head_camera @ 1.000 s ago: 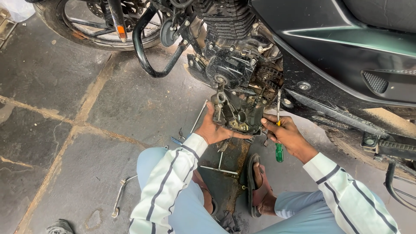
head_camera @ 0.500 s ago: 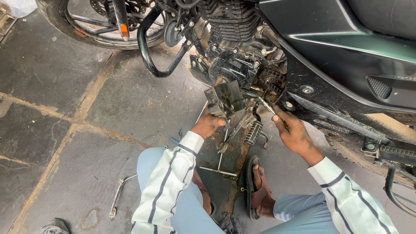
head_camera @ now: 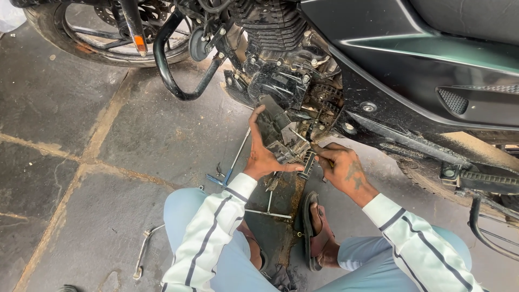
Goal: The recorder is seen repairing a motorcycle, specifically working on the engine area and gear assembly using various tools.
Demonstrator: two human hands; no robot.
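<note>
while my left hand point(head_camera: 265, 157) presses its palm and spread fingers against the dark metal plate point(head_camera: 275, 127) hanging under the engine point(head_camera: 281, 59), my right hand point(head_camera: 340, 167) is curled around the ribbed black footpeg point(head_camera: 308, 164), thumb and fingers grasping it just beside the plate. both parts sit low on the motorcycle's near side, right below the greasy chain sprocket point(head_camera: 324, 100).

under them lies grey stone paving point(head_camera: 70, 135) with sandy joints, stained dark with oil around my sandalled foot point(head_camera: 316, 232). a blue-handled tool point(head_camera: 230, 167) lies on the floor just left of my left wrist, a thin rod point(head_camera: 267, 213) crosses the floor by my knees, and a wrench point(head_camera: 141, 254) rests farther out at my left knee.

the black crash guard point(head_camera: 175, 70) loops down ahead on my left, and the front wheel point(head_camera: 108, 32) stands beyond it. the green-black side panel point(head_camera: 411, 65) overhangs my right arm, and the rear footrest bracket point(head_camera: 481, 178) juts out on that side, so room is tight there. open floor stretches away on my left.
</note>
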